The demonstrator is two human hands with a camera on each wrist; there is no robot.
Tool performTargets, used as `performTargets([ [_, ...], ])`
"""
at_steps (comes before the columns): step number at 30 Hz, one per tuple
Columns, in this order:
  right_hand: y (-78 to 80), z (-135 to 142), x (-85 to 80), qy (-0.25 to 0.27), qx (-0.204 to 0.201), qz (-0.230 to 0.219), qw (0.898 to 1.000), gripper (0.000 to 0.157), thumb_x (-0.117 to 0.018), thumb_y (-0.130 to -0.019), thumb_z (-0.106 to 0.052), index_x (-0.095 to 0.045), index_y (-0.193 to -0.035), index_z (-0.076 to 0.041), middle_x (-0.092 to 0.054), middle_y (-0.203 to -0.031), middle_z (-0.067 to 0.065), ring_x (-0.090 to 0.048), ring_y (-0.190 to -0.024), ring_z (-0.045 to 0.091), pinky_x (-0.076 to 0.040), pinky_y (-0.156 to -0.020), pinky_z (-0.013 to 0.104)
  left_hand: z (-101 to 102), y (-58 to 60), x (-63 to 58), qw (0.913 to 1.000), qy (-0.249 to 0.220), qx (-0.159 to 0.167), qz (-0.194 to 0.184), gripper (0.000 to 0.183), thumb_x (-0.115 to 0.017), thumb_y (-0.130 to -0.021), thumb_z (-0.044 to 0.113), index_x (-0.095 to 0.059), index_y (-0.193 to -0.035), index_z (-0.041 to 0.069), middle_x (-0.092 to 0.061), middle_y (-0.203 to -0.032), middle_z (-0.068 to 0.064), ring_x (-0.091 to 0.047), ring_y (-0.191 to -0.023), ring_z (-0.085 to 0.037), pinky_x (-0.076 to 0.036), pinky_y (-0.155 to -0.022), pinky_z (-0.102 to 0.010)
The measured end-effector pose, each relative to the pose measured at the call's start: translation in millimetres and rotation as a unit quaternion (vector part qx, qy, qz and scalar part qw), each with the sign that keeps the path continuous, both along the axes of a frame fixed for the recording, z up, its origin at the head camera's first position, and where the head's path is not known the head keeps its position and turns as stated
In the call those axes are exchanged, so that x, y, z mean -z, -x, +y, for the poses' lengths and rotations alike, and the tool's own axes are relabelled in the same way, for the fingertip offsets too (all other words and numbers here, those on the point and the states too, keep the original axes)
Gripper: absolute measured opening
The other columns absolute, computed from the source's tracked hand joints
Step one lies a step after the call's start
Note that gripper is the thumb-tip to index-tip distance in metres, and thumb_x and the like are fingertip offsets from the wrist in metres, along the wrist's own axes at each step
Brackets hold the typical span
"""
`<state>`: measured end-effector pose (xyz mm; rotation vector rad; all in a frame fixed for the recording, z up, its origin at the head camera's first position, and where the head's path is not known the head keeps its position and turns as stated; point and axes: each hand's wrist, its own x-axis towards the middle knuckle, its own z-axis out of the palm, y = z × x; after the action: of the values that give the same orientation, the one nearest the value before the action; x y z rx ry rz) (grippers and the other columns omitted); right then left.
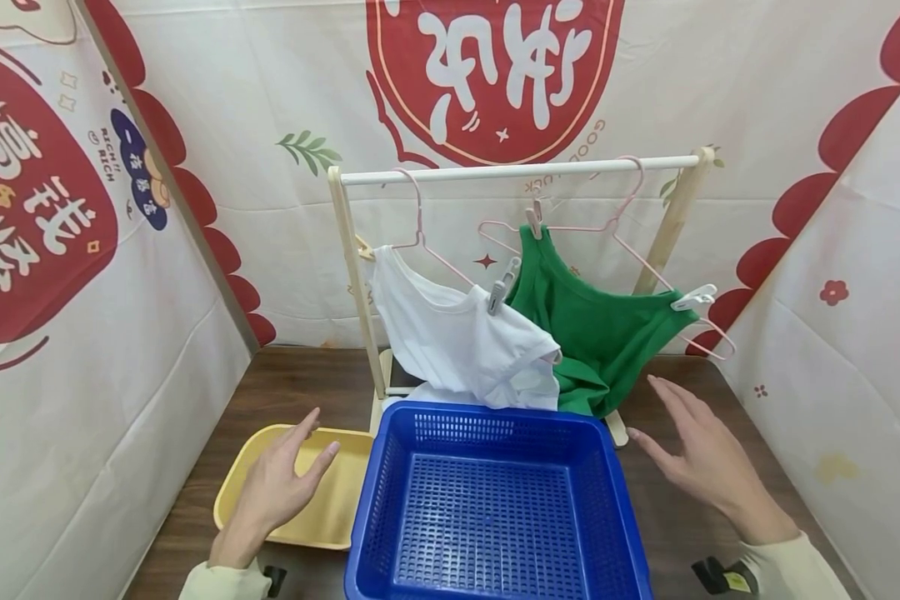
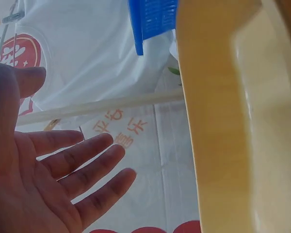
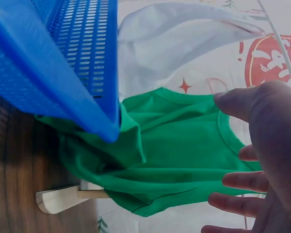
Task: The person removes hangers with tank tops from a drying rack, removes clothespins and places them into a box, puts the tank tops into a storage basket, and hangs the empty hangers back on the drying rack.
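My left hand (image 1: pixel 279 481) hovers over the yellow tray (image 1: pixel 330 500), fingers spread and holding nothing. To the right of the blue basket (image 1: pixel 487 525), my right hand (image 1: pixel 701 450) is held in the air, also with nothing in it. A white shirt (image 1: pixel 457 333) hangs from a pink hanger (image 1: pixel 420 225) on the rack. Beside it a green garment (image 1: pixel 592 325) hangs from a second pink hanger (image 1: pixel 630 208), its lower part bunched behind the basket. In the right wrist view, the right fingers (image 3: pixel 245 179) appear in front of the green garment.
The rack has a white rod (image 1: pixel 521 172) and wooden legs (image 1: pixel 356 283). A grey clothespin (image 1: pixel 503 286), a white clothespin (image 1: pixel 693 298) and a pinkish clothespin (image 1: pixel 534 218) grip the garments. Printed cloth walls (image 1: pixel 285 250) surround the dark wooden table (image 1: pixel 300 379).
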<state>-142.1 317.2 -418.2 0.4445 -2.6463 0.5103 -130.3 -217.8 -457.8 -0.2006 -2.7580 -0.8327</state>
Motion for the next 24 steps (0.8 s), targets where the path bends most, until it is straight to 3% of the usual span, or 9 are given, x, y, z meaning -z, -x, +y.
performTargets([
  [8, 1.3, -6, -5.4, 0.007, -0.017, 0.007, 1.0, 0.083, -0.082, -0.08, -0.028, -0.041, -0.148, -0.005, -0.049, -0.14, 0.026, -0.048, -0.122, 0.048, -0.042, -0.088, 0.069, 11, -2.3, 3.4, 0.9977, -0.057, 0.016, -0.033, 0.06, -0.065, -0.096, 0.039, -0.05, -0.143, 0.004, -0.068, -0.12, -0.014, -0.067, -0.104, -0.027, -0.058, -0.08, -0.041],
  [15, 2.4, -14, -12.7, 0.003, -0.022, -0.005, 1.0, 0.082, -0.082, -0.08, -0.027, -0.041, -0.148, -0.006, -0.049, -0.14, 0.026, -0.047, -0.123, 0.048, -0.043, -0.088, 0.07, 19, -0.9, 7.0, 0.992, -0.102, 0.029, -0.069, 0.058, -0.065, -0.096, 0.037, -0.052, -0.141, 0.003, -0.07, -0.116, -0.012, -0.069, -0.09, -0.017, -0.055, -0.068, -0.027],
  [19, 3.7, -19, -16.5, -0.002, -0.026, -0.015, 1.0, 0.081, -0.081, -0.081, -0.028, -0.041, -0.148, -0.006, -0.048, -0.14, 0.026, -0.047, -0.123, 0.047, -0.043, -0.088, 0.07, 26, -0.5, 9.5, 0.9886, -0.105, 0.023, -0.106, 0.058, -0.065, -0.096, 0.04, -0.052, -0.142, 0.006, -0.07, -0.115, -0.008, -0.068, -0.089, -0.014, -0.055, -0.069, -0.027],
  [24, 5.3, -25, -19.6, 0.003, -0.033, -0.016, 0.999, 0.081, -0.081, -0.081, -0.027, -0.041, -0.149, -0.006, -0.048, -0.142, 0.026, -0.047, -0.125, 0.047, -0.044, -0.089, 0.069, 34, -0.3, 12.6, 0.9858, -0.108, 0.023, -0.126, 0.059, -0.064, -0.095, 0.041, -0.053, -0.141, 0.006, -0.071, -0.114, -0.008, -0.068, -0.088, -0.015, -0.056, -0.071, -0.033],
])
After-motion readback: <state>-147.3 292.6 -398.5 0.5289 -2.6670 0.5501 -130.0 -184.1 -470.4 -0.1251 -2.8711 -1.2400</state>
